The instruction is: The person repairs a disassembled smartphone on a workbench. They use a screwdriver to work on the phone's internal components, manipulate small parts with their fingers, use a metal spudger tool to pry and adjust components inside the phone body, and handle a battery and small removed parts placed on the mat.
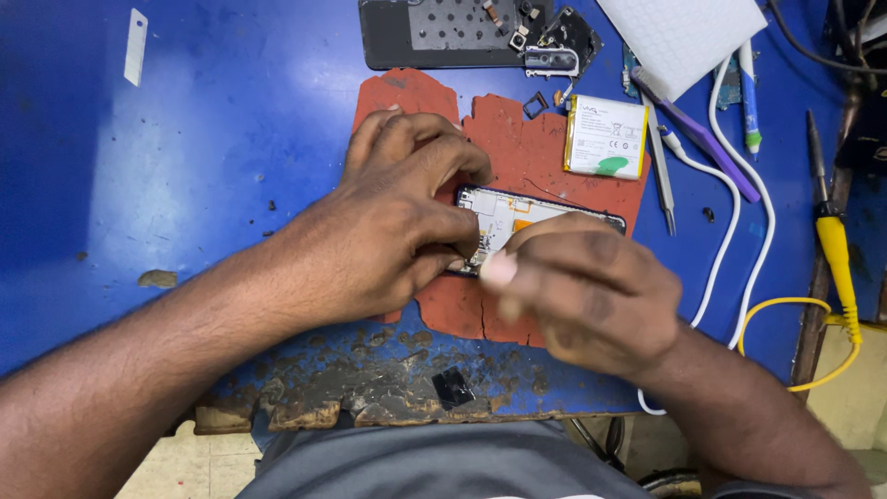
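An opened phone body (517,217) lies flat on a red mat, tilted slightly, near the scene's middle. Its white inner frame shows orange patches and a dark rim; its near-left end is hidden.

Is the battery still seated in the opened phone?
No, the battery lies apart on the red mat, above the opened phone under both hands.

This is a small repair workshop for phones. The worn blue surface (185,166) has chipped, burnt edges. On it lie a red work mat (517,157), an opened phone frame (517,217), a loose battery (605,137), a removed back cover (434,32), tweezers (662,176) and, probably, a yellow-handled soldering iron (832,236).
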`<act>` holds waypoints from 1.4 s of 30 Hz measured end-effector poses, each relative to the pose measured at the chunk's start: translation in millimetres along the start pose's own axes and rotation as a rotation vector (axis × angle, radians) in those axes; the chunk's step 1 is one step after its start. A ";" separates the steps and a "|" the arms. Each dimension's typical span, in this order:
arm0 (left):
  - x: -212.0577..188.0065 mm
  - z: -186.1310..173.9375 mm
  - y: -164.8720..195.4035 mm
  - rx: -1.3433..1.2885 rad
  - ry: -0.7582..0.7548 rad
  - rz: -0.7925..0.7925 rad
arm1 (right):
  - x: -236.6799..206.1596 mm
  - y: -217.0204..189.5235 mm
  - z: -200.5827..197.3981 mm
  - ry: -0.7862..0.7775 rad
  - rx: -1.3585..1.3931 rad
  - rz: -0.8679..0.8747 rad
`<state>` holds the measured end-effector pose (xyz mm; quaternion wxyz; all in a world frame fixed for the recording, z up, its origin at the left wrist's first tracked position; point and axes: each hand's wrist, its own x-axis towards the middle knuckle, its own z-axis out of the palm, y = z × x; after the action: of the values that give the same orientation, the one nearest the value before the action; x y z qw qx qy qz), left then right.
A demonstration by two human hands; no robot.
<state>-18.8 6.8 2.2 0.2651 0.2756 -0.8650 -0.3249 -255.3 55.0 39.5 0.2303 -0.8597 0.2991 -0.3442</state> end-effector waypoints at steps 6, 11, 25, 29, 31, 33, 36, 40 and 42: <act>1.2 -0.2 0.8 -0.004 0.001 0.003 | 9.8 -16.3 0.2 -0.093 0.234 0.176; 1.0 -2.2 1.0 -0.008 0.015 0.029 | 15.2 -6.6 3.9 -0.062 0.309 0.060; 0.4 -0.7 0.1 -0.009 0.020 0.022 | 11.5 -3.2 2.8 0.029 0.318 0.226; -0.5 -1.4 0.5 -0.007 0.013 0.015 | 13.7 -5.3 2.2 -0.054 0.336 0.183; -0.7 -1.6 0.5 -0.005 0.008 0.012 | 15.7 -4.9 5.5 0.010 0.294 0.147; 0.1 -0.9 0.3 -0.001 0.003 0.011 | 16.5 -4.8 5.7 0.013 0.272 0.131; -0.3 -1.1 0.5 -0.010 0.008 0.009 | 14.7 -4.1 3.8 -0.028 0.224 0.090; 0.3 -0.6 0.5 0.000 0.003 0.008 | 8.3 -1.5 4.9 0.003 0.124 0.020; 0.2 -0.8 0.4 0.005 0.004 0.006 | 4.1 -2.3 0.9 -0.010 0.108 0.039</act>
<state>-18.6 6.6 3.1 0.2670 0.2742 -0.8661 -0.3216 -251.4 54.1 42.2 0.2845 -0.8417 0.2958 -0.3510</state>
